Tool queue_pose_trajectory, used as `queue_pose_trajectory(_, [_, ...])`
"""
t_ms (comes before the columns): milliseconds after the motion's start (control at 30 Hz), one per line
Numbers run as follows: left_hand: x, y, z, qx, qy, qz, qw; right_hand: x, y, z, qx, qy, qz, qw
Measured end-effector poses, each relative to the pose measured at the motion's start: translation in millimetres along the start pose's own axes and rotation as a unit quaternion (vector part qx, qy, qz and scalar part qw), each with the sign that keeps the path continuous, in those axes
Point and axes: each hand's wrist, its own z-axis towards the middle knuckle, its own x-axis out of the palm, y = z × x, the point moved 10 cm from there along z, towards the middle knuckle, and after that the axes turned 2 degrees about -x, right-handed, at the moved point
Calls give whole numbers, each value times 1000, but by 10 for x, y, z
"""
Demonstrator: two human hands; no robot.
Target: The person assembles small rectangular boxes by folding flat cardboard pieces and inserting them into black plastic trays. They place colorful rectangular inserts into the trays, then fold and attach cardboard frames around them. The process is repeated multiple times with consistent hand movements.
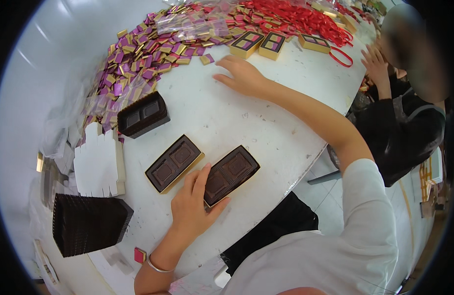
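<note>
My left hand (192,201) grips the near end of a gold box (232,174) with a dark brown two-well plastic insert. Its fingers lie along one side and its thumb along the other. The wells hold nothing. Just left of it lies a second gold box (174,163) with the same brown insert, also unfilled. Farther out, my right hand (242,76) stretches over the white table, fingers apart and nothing in them. Close to its fingertips is a small purple-and-gold wrapped piece (206,59), at the edge of a large pile of such wrapped pieces (143,59).
Filled gold boxes (246,44) stand at the far side beside a heap of red ribbon loops (305,19). Stacked brown inserts (144,115), white card blanks (96,162) and a taller insert stack (89,223) line the left. Another person (394,113) sits at the right.
</note>
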Motion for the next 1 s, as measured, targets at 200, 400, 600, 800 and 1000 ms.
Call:
queue_pose_trajectory(200, [-12, -39, 36, 22, -16, -5, 1000, 425, -311, 626, 41, 14, -125, 991])
queue_pose_trajectory(400, [-9, -20, 9, 21, -22, -5, 1000, 456, -351, 451, 30, 107, -3, 994])
queue_pose_trajectory(600, [-98, -38, -33, 33, -42, -8, 999, 197, -13, 67, 38, 202, -23, 978])
queue_pose_trajectory(800, [-709, 151, -52, -29, -154, -27, 987, 395, -3, 99, -124, 187, 51, 973])
queue_pose_trajectory(1000, [-740, 473, 146, -132, -56, 181, 973, 139, 212, 14, -71, 18, 219, 973])
